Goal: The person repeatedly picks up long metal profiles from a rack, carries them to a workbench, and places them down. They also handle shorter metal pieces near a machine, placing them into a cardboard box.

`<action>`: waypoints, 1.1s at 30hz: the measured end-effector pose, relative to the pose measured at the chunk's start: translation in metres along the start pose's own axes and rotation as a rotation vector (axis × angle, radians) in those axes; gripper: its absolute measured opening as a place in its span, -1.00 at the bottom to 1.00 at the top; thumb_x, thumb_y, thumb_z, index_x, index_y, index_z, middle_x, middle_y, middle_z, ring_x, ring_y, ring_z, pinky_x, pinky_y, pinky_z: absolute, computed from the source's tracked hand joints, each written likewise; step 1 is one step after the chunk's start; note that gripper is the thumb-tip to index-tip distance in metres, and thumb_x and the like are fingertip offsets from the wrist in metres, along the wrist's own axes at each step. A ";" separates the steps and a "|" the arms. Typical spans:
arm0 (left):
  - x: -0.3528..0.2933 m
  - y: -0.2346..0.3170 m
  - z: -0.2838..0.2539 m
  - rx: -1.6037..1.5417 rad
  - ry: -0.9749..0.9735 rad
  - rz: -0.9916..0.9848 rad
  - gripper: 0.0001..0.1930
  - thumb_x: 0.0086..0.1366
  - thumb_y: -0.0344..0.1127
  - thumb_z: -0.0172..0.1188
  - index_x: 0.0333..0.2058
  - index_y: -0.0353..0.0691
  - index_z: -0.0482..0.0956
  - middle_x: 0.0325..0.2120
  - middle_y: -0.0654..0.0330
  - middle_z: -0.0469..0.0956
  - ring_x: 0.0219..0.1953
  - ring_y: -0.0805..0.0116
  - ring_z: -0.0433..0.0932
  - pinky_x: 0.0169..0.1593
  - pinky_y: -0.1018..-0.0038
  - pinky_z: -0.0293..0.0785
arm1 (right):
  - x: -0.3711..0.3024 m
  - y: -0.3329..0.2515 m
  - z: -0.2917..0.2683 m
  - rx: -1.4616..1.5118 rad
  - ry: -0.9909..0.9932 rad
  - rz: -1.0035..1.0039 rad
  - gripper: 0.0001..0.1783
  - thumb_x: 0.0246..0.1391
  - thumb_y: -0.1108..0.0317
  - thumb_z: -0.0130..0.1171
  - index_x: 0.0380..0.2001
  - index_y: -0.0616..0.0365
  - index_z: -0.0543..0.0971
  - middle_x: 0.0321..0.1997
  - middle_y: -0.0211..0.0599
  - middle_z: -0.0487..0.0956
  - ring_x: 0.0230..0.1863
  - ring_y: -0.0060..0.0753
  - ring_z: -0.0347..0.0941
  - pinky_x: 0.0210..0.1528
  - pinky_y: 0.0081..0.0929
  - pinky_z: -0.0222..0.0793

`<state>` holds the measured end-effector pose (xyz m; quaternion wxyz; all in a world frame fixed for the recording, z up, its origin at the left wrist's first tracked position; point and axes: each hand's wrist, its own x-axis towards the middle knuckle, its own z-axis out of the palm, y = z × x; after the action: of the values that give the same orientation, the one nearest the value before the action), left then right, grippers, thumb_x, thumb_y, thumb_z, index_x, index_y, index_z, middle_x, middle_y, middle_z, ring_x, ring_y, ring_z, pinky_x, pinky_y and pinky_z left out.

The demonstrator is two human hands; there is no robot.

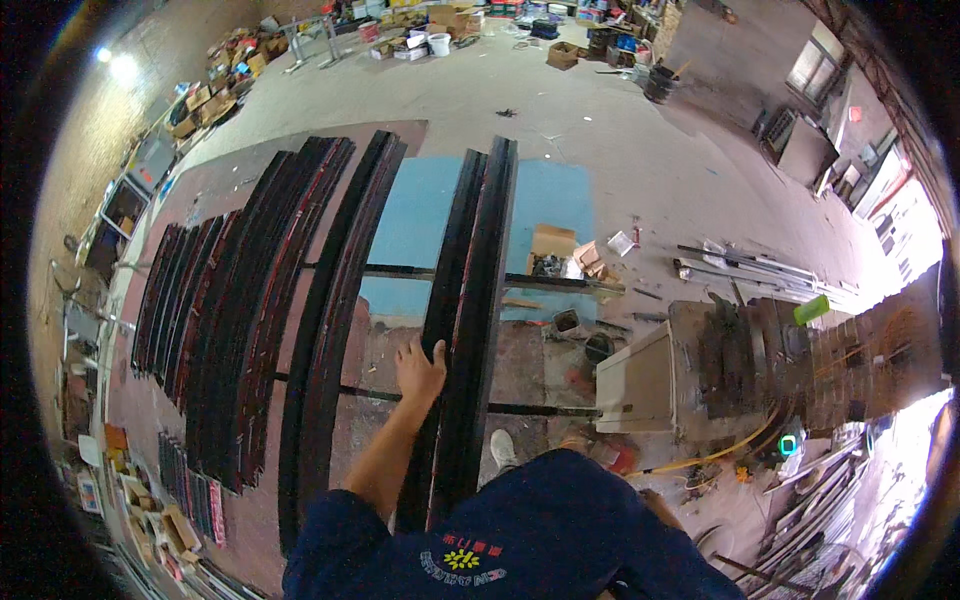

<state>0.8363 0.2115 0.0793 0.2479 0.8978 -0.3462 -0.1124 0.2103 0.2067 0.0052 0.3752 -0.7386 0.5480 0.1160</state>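
Observation:
My left hand (420, 372) is at the left edge of a long black metal profile (447, 290). Its thumb lies over the profile and its fingers are apart, reaching past the edge over the floor; no grip shows. Close beside that profile, on its right, runs a second black profile (487, 260). Both rest across two dark crossbars (400, 271). Further left another pair of black profiles (345, 290) lies on the same supports. Only a bit of my right arm (660, 508) shows beside my dark shirt; the right hand is out of sight.
Many more black profiles (250, 320) lie in rows at the left. An opened cardboard box (553, 240) stands beyond the crossbars. At right are a beige cabinet (637, 380) and a yellow hose (710, 458). Metal bars (745, 262) lie on the floor behind it.

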 end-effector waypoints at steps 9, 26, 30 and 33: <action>-0.047 0.090 -0.001 0.138 -0.137 0.062 0.12 0.05 0.16 0.33 0.34 -0.37 -0.13 0.16 -0.28 0.22 0.19 -0.14 0.27 0.18 0.17 0.32 | 0.014 0.055 0.012 -0.334 0.014 -0.382 -0.52 0.20 -0.01 0.03 -0.19 0.27 0.52 -0.25 0.00 0.61 -0.16 0.12 0.54 -0.10 -0.14 0.46; -0.064 0.098 -0.032 0.050 0.055 0.048 0.01 -0.02 -0.11 0.37 0.36 -0.15 0.01 0.05 -0.15 0.43 -0.01 -0.15 0.49 -0.01 0.09 0.46 | -0.003 0.062 0.013 0.277 -0.011 0.233 -0.50 0.15 -0.01 0.10 0.00 0.13 0.52 0.05 0.04 0.53 0.08 0.03 0.46 0.09 -0.17 0.38; -0.105 0.109 -0.059 -0.020 0.135 0.113 -0.04 -0.05 -0.17 0.39 0.33 -0.15 0.12 0.03 -0.14 0.48 0.03 -0.11 0.49 0.02 0.10 0.44 | -0.006 0.077 0.020 0.429 -0.007 0.075 -0.50 0.15 0.01 0.11 0.03 0.13 0.50 0.08 0.04 0.51 0.11 0.03 0.44 0.11 -0.16 0.36; -0.143 0.085 -0.069 -0.140 0.194 0.207 -0.10 -0.06 -0.22 0.38 0.30 -0.14 0.20 0.06 -0.14 0.46 0.04 -0.08 0.49 0.04 0.16 0.44 | -0.008 0.089 0.019 0.560 -0.032 -0.071 -0.50 0.16 0.03 0.12 0.05 0.12 0.48 0.11 0.04 0.50 0.13 0.04 0.42 0.13 -0.15 0.35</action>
<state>0.7094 0.2794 0.1866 0.3523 0.8446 -0.4025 -0.0229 0.1321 0.2152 -0.0414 0.5773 -0.6229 0.5262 -0.0416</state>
